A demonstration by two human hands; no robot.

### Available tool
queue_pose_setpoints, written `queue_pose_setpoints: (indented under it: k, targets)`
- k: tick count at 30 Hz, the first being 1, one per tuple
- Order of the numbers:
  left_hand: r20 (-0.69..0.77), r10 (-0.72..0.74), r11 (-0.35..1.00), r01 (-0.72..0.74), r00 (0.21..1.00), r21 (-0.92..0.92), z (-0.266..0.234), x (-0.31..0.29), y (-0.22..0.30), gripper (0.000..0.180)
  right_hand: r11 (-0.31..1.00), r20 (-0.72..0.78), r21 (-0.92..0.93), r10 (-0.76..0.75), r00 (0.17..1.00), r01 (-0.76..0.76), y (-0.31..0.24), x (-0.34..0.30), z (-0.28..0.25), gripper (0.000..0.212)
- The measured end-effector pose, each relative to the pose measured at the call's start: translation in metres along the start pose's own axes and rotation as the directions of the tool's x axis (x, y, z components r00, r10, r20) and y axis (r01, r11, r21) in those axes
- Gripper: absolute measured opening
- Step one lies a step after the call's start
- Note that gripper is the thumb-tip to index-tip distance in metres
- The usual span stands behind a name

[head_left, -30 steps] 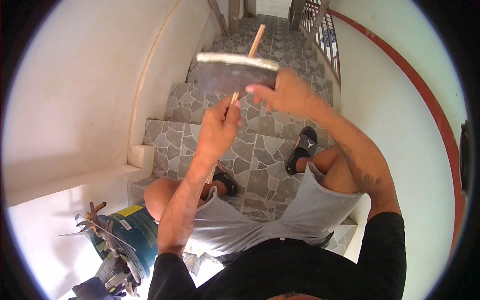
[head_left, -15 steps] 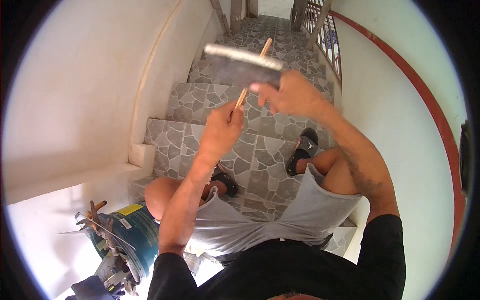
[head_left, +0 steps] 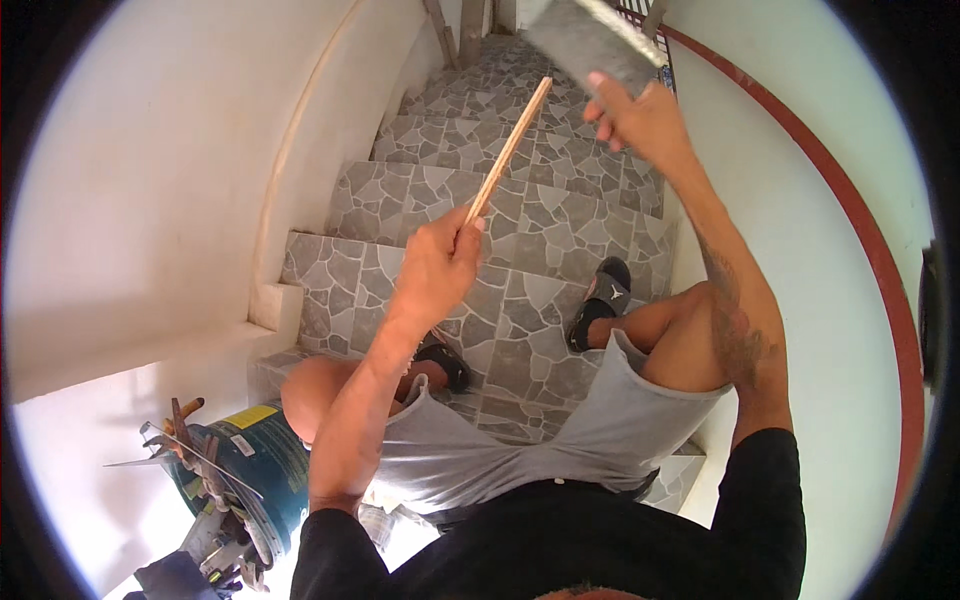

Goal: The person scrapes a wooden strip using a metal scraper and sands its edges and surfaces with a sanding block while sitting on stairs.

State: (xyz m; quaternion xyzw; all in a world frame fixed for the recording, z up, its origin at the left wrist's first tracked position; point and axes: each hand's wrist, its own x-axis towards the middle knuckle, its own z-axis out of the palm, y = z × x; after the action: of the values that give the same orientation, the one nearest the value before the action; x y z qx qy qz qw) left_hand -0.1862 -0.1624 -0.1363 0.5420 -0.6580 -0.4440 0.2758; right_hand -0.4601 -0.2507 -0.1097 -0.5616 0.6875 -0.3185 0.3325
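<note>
"What were you holding?"

"My left hand (head_left: 440, 262) was closed firmly around the near end of the stick (head_left: 510, 150), which slanted far and a little right. My right hand (head_left: 648, 125) gripped the plate (head_left: 592, 48) near its lower right corner, thumb against the grey face. I couldn't tell how each of the other fingers sat."

"And where were they?"

"Both were out over the tiled stairs (head_left: 500, 305). The plate was tilted at the far right, its pale strip (head_left: 628, 32) along the far edge. The stick's tip showed just beside the plate, with a gap between them in my view."

"Which step was that?"

"I judged it a two-handed one: the stick kept steady on the left, the plate off to its right, the two apart."

"So what did the next move call for?"

"If the two were to meet, probably a firm left grip, the plate's face turned squarely to the stick, and care for the slim tip."

"Anything close by?"

"A bucket (head_left: 270, 455) at the near left, with tools (head_left: 212, 470) clustered on its left side. My right sandal (head_left: 605, 292) rested on the stairs."
</note>
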Motion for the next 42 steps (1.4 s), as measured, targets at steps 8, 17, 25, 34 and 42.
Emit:
queue_pose_setpoints:
  k: [8,17,25,34,42]
  targets:
    - [-0.002,-0.015,1.0,0.015,1.0,0.002,0.002,0.008,0.0,0.028,0.994,0.374,0.041,-0.107,0.921,0.099,-0.019,-0.046,0.052,0.046]
    - [0.042,-0.049,0.981,0.056,0.998,-0.187,0.0,0.003,-0.006,0.033,1.0,-0.103,0.031,-0.002,0.995,0.005,0.02,0.012,-0.016,0.054]
    - [0.299,-0.25,0.798,0.371,0.921,-0.475,-0.007,0.009,0.024,0.038,0.991,0.505,0.119,-0.12,0.855,0.069,-0.027,-0.056,0.046,0.044]
    - [0.334,-0.191,0.841,0.329,0.923,-0.43,-0.008,0.001,0.016,0.041,0.997,-0.005,0.071,-0.044,0.999,0.044,0.007,0.004,-0.012,0.054]
    - [0.317,-0.244,0.793,0.377,0.917,-0.48,-0.016,0.004,0.025,0.042,0.982,0.433,0.179,-0.137,0.891,0.064,-0.033,-0.061,0.039,0.051]
